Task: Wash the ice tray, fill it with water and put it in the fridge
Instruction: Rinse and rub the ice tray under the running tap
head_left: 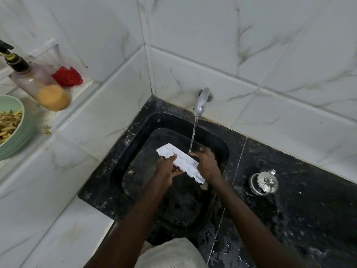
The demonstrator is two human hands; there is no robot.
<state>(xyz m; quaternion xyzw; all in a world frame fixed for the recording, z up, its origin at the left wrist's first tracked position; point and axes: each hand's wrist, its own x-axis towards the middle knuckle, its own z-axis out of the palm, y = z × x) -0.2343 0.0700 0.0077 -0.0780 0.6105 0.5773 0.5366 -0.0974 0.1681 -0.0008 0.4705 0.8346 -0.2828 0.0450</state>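
Note:
A white plastic ice tray is held over the black sink, tilted on its long edge. My left hand grips its near long side from below. My right hand holds the far side, fingers over the tray's edge. A chrome tap on the back wall runs a thin stream of water that lands on the tray beside my right hand. The tray's cells face away, so their contents are hidden.
A small steel lidded pot stands on the wet black counter right of the sink. On the left tiled ledge are a pump soap bottle, a red scrubber and a green bowl of food.

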